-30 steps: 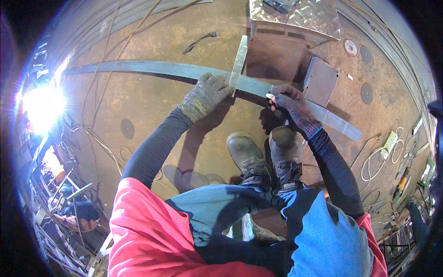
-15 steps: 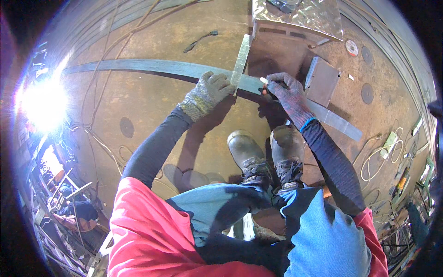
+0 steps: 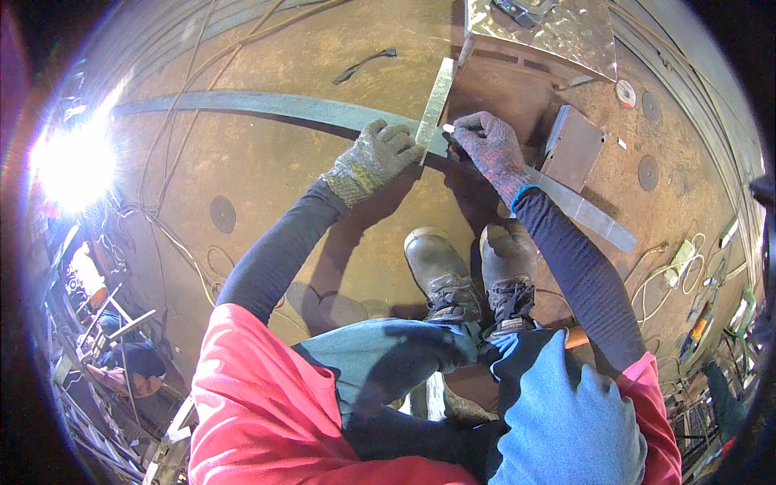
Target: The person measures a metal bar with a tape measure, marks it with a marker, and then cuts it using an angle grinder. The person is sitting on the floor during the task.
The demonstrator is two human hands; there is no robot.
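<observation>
Head view: looks like a marking step, judging by the pieces in hand. Find the long flat bar (image 3: 267, 103) lying across the brown floor (image 3: 267, 178), ahead of the boots (image 3: 436, 259) and passing under both gloved hands. Note the short flat bar (image 3: 438, 95) laid across it, roughly crosswise, with exact squareness hard to judge through the fisheye bend.

See the left hand (image 3: 376, 160) bent over the long flat bar, fingertips against the short flat bar; impossible to tell from above any closing of the thumb underneath. See the right hand (image 3: 491, 149) apart from the left, across the short flat bar, pinching a small white stick (image 3: 449, 128) just beside the edge; impossible to tell any contact with the metal.

To do this well, press the short flat bar down firmly near the crossing, without any sliding. Check squareness before drawing. Lean the white stick lightly into the edge, draw one even stroke across the full width, and avoid nudging the short flat bar with the right knuckles. Avoid knocking the right end, just beside the grey metal box (image 3: 575, 149). Look away from the bright glare (image 3: 73, 166) at the left.
</observation>
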